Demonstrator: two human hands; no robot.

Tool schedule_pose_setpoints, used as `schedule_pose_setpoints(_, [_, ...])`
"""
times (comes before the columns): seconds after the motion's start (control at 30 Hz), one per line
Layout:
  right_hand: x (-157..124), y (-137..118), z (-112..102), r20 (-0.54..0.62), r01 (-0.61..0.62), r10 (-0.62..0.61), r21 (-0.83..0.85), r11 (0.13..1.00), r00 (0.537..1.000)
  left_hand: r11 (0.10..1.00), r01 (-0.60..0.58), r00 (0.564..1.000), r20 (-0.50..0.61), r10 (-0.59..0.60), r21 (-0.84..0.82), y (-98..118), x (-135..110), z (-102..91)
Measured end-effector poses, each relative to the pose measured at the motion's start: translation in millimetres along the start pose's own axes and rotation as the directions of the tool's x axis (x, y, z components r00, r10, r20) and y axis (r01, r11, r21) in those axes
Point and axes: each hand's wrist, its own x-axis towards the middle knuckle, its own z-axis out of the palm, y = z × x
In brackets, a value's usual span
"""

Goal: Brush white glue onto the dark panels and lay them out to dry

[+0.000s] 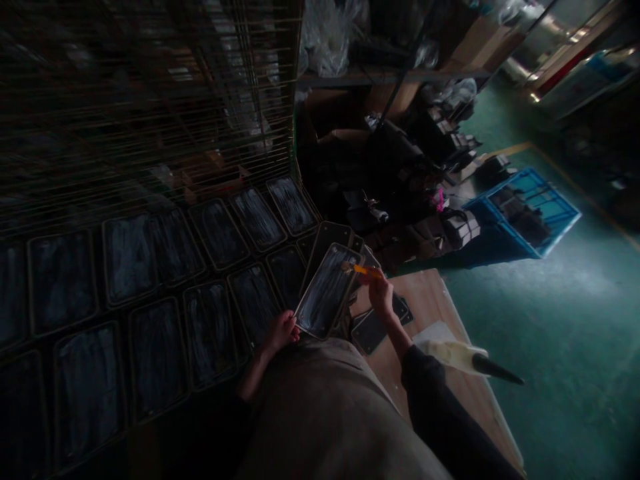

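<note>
My left hand (283, 331) is closed on the lower left corner of a dark rectangular panel (325, 297) with rounded corners, its face streaked with a whitish coating. In my right hand (381, 293) is a brush with an orange handle (367, 270); its bristles touch the panel near the upper right edge. Behind the held panel other dark panels (327, 235) are stacked. To the left, rows of similar panels (155, 353) lie flat, most of them streaked white. Under my right forearm, a few dark panels (373, 330) rest on a wooden board.
On the wooden board (440, 300) at right lies a pale bottle with a black pointed nozzle (457, 357). A blue crate (525, 213) holding dark pieces stands on the green floor. Wire mesh (150, 120) rises behind the rows; bundled dark pieces (460, 227) are piled beyond.
</note>
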Motion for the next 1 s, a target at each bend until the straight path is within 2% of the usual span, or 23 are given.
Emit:
schedule_pose_setpoints(0.1, [7.5,-0.4,2.2,-0.031,0.058,-0.06,-0.061,0.996,0.998,1.0,0.013,0.999,-0.029,-0.014,-0.016,-2.5,-0.4,2.2])
schedule_pose_setpoints(0.27, [11.2,3.0,8.8,0.095,0.164,-0.154,-0.12,0.979,0.984,0.998,-0.019,0.999,-0.043,0.016,-0.061,-7.8,-0.8,4.4])
schedule_pose_setpoints(0.43, [21.3,13.6,-2.4,0.05,0.139,-0.132,-0.168,0.976,0.99,0.985,-0.044,0.996,-0.08,0.031,-0.168,-11.8,-2.2,8.6])
schedule_pose_setpoints(0.6, [-11.3,-0.2,-8.0,0.086,0.099,-0.08,-0.249,0.963,0.993,0.98,-0.039,0.993,-0.113,0.018,-0.193,-15.2,-2.9,13.7])
schedule_pose_setpoints(0.67, [-29.0,-10.6,-8.1,0.138,0.079,-0.05,-0.215,0.973,0.989,0.98,-0.018,0.995,-0.095,-0.001,-0.201,-17.6,-2.6,14.0])
schedule_pose_setpoints(0.77, [-49.3,-25.6,-11.9,0.187,-0.005,0.019,-0.075,0.997,0.982,0.973,0.011,0.999,-0.047,-0.022,-0.231,-22.0,-1.6,12.1])
schedule_pose_setpoints(0.83, [-56.7,-33.4,-17.2,0.15,-0.068,0.064,0.022,0.997,0.987,0.971,0.003,1.0,-0.022,-0.008,-0.239,-22.3,-1.3,10.4])
schedule_pose_setpoints(0.9, [-59.5,-38.0,-22.9,0.054,-0.088,0.083,0.096,0.991,0.995,0.972,-0.019,1.0,-0.007,0.018,-0.235,-17.1,-2.4,9.1])
schedule_pose_setpoints(1.0, [-59.1,-36.8,-27.4,-0.093,-0.077,0.094,0.172,0.982,0.991,0.969,-0.053,0.996,0.062,0.07,-0.241,3.6,-9.8,8.9])
